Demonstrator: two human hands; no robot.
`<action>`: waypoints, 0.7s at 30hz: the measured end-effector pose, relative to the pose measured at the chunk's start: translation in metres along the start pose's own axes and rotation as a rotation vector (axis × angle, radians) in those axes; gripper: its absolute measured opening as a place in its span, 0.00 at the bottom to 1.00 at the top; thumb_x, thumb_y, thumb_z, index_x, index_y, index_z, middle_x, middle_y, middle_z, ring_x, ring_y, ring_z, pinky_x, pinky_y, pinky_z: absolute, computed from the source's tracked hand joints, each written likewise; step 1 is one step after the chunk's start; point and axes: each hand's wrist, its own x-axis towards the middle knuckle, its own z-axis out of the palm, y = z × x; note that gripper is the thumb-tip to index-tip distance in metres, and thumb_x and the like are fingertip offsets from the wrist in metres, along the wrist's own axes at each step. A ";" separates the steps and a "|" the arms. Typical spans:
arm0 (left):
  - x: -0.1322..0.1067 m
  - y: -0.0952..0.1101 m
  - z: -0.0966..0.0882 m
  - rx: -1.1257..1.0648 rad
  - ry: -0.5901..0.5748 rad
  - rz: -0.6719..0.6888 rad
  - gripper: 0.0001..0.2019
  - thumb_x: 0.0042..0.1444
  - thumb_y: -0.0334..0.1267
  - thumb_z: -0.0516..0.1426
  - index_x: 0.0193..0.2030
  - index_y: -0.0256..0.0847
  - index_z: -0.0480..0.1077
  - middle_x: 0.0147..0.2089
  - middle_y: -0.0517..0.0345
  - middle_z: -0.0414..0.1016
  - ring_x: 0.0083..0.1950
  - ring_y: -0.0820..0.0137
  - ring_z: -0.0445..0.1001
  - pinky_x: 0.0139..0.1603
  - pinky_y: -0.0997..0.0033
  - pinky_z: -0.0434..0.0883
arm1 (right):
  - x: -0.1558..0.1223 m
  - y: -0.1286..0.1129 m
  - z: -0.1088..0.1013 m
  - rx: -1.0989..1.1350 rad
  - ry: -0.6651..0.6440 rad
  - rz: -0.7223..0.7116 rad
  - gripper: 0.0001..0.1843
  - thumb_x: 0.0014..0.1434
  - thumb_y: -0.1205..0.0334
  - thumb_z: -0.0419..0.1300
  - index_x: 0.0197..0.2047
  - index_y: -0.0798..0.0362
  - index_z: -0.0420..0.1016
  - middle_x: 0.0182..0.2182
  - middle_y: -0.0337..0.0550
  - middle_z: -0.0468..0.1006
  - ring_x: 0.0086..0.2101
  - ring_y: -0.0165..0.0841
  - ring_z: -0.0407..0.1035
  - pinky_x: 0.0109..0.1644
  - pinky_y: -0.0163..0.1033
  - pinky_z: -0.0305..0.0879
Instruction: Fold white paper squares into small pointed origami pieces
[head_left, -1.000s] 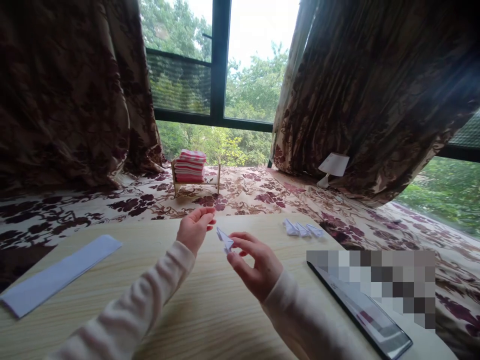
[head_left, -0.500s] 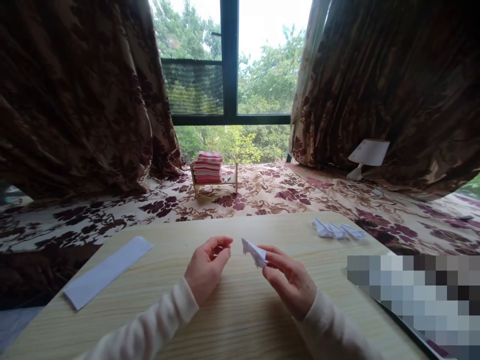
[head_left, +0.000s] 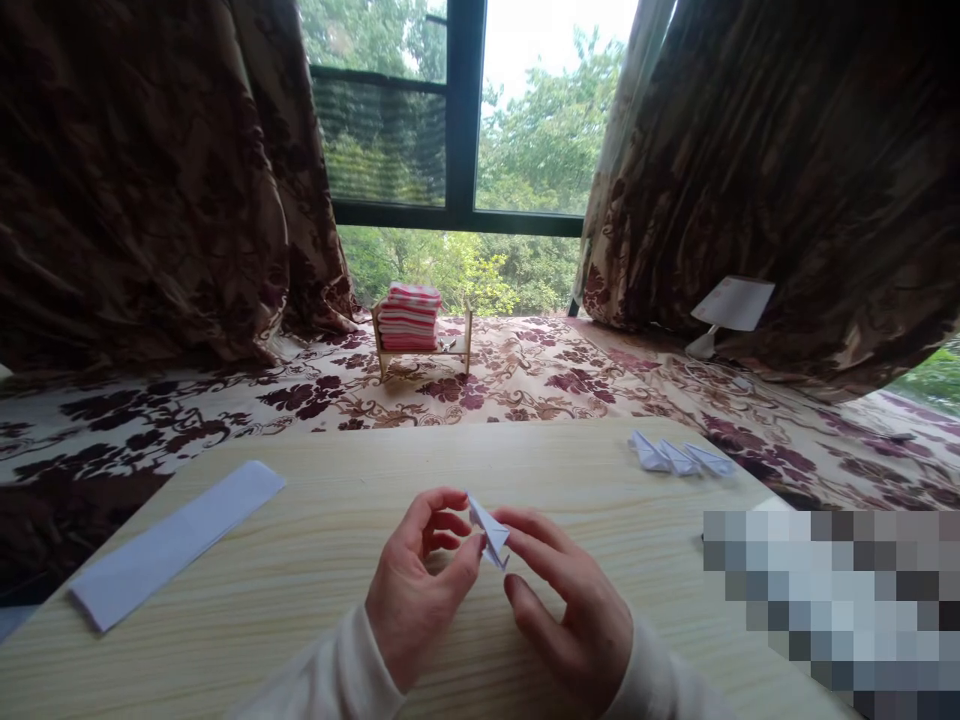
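A small folded white paper piece (head_left: 489, 532) is held above the middle of the table, tilted, with pointed corners. My left hand (head_left: 420, 580) pinches its left side between thumb and fingers. At its right edge, the fingertips of my right hand (head_left: 574, 605) touch or nearly touch the paper, while the right thumb is spread away below it. Several similar folded paper pieces (head_left: 681, 457) lie in a row at the table's far right. A long flat strip of white paper (head_left: 180, 545) rests on the left of the table.
The pale wooden table (head_left: 315, 600) has a rounded far edge. Behind it, on a flowered cloth, stand a small wooden rack (head_left: 469, 345) with stacked red-and-white cloths (head_left: 409, 318) and a white lamp (head_left: 733, 302). A blurred-out object (head_left: 832, 590) covers the right edge.
The folded paper has moved left and nearer to me. My left hand has closed on it, and my right thumb has come away from it. The view has shifted slightly.
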 end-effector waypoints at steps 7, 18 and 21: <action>0.001 -0.001 -0.002 -0.068 -0.005 -0.030 0.14 0.49 0.40 0.57 0.41 0.40 0.61 0.34 0.58 0.70 0.35 0.71 0.70 0.39 0.70 0.68 | 0.000 -0.001 0.000 -0.032 -0.024 -0.037 0.25 0.50 0.77 0.49 0.52 0.52 0.63 0.48 0.51 0.67 0.49 0.37 0.61 0.52 0.43 0.62; 0.001 -0.001 -0.001 -0.065 0.018 0.025 0.13 0.48 0.37 0.57 0.41 0.40 0.63 0.37 0.57 0.71 0.37 0.72 0.71 0.39 0.73 0.68 | 0.005 -0.005 -0.007 0.213 0.025 0.178 0.17 0.52 0.74 0.50 0.42 0.52 0.73 0.43 0.48 0.72 0.44 0.37 0.67 0.46 0.38 0.66; 0.000 0.002 -0.002 -0.055 0.011 0.040 0.11 0.49 0.37 0.57 0.40 0.39 0.64 0.36 0.58 0.71 0.37 0.72 0.71 0.40 0.73 0.68 | 0.007 -0.007 -0.009 0.286 0.010 0.236 0.15 0.53 0.73 0.51 0.40 0.53 0.74 0.41 0.48 0.73 0.42 0.36 0.67 0.45 0.38 0.66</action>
